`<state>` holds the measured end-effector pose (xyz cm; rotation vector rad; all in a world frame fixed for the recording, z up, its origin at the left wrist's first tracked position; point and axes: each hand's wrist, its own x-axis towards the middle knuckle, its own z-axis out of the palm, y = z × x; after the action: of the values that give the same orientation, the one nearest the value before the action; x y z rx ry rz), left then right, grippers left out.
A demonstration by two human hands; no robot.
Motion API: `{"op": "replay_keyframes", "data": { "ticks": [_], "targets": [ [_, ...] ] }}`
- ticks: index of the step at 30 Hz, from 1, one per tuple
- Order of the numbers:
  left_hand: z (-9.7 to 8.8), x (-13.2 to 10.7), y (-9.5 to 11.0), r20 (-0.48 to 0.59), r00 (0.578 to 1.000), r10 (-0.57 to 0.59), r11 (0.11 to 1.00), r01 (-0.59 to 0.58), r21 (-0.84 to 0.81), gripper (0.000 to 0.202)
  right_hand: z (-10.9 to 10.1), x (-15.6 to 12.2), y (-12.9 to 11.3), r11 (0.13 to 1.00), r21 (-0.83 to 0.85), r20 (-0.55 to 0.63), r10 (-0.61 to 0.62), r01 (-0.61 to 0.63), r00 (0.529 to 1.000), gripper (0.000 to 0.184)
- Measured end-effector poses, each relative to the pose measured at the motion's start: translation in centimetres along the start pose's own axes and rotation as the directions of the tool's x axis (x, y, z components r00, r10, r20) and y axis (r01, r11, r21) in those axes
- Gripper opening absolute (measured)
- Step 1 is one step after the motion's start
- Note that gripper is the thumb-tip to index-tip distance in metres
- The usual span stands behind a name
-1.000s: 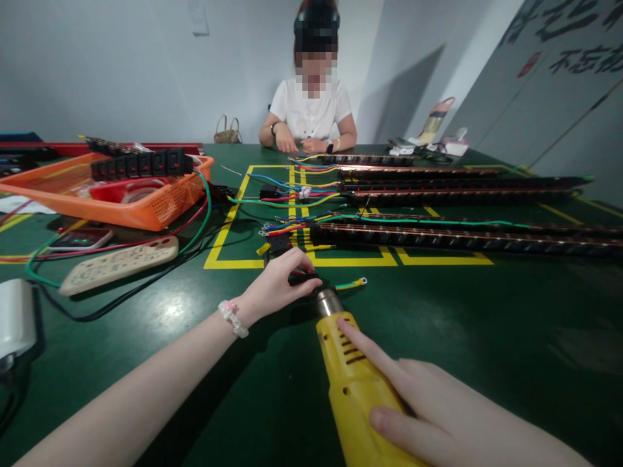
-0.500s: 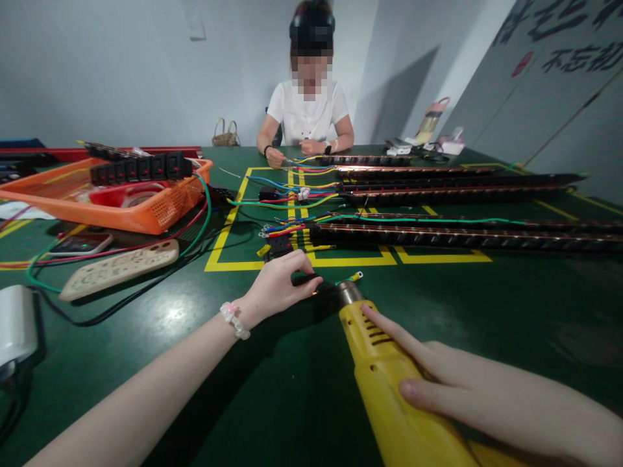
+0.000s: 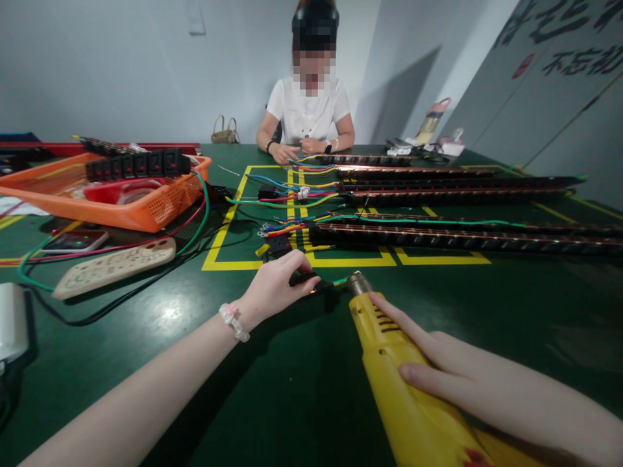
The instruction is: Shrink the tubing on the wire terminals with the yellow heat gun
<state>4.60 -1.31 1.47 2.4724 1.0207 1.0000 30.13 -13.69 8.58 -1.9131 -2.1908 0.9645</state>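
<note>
My right hand [image 3: 442,370] is wrapped around a yellow heat gun [image 3: 389,370], its metal nozzle [image 3: 359,285] pointing away from me. Just past the nozzle lies the end of a green-and-yellow wire [image 3: 341,282], its tip partly covered by the gun. My left hand [image 3: 280,285] pinches a small black part [image 3: 324,285] from which this wire runs; the fingers hide most of it. Beyond the left hand sits a black socket block [image 3: 280,245] near several coloured wire ends [image 3: 287,228] with ring terminals.
Long black strips with copper lines [image 3: 462,237] lie across the green table [image 3: 292,389]. An orange basket [image 3: 160,211], a beige power strip [image 3: 117,266] and loose cables are on the left. Opposite sits a person in a white shirt [image 3: 306,117], hands at the wires.
The heat gun's nozzle has shifted slightly right, over the wire's tip, which showed clear before. My left hand stays nearly in place. The person opposite has lowered one hand and spread its fingers.
</note>
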Motion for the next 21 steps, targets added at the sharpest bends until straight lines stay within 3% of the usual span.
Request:
{"op": "replay_keyframes", "data": {
  "ticks": [3, 12, 21],
  "targets": [
    [0.1, 0.0, -0.1, -0.005, 1.000, -0.006, 1.000, 0.006, -0.008, 0.012, 0.6, 0.2, -0.5, 1.000, 0.006, 0.061, -0.016, 0.015, 0.998, 0.071],
    [0.1, 0.5, 0.0, 0.031, 0.999, -0.009, 0.999, 0.010, -0.043, 0.010, 2.5, -0.1, -1.9, 0.987, 0.014, 0.103, -0.160, 0.159, 0.982, 0.068],
    [-0.1, 0.5, 0.1, 0.052, 0.999, 0.000, 0.998, 0.004, -0.066, 0.011, 2.0, -0.1, -2.2, 0.995, 0.012, 0.196, -0.100, 0.100, 0.975, 0.070]
  ]
}}
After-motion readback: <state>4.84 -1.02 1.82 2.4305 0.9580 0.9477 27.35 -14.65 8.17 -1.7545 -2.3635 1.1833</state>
